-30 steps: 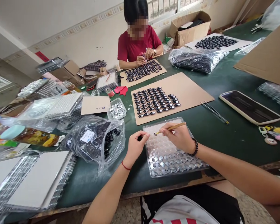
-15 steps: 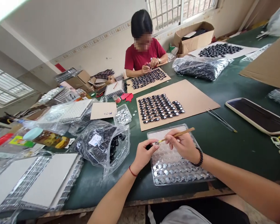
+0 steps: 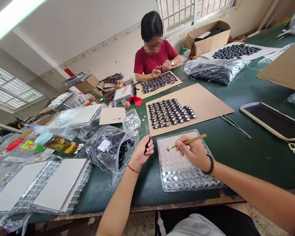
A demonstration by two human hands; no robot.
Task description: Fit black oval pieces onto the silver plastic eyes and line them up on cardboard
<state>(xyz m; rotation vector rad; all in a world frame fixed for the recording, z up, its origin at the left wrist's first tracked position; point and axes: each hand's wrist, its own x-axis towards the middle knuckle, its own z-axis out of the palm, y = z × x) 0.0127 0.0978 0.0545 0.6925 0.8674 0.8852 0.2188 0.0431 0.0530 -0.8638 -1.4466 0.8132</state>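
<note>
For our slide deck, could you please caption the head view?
Left hand holds a dark piece; right hand poises a wooden stick over a clear blister tray.

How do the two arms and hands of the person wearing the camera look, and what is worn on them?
Both forearms are bare, with no sleeves or gloves in view. The left hand has a thin red string bracelet around its wrist. The right hand has a bracelet of round dark beads around its wrist. No rings or watch can be seen on the fingers or wrists.
</note>
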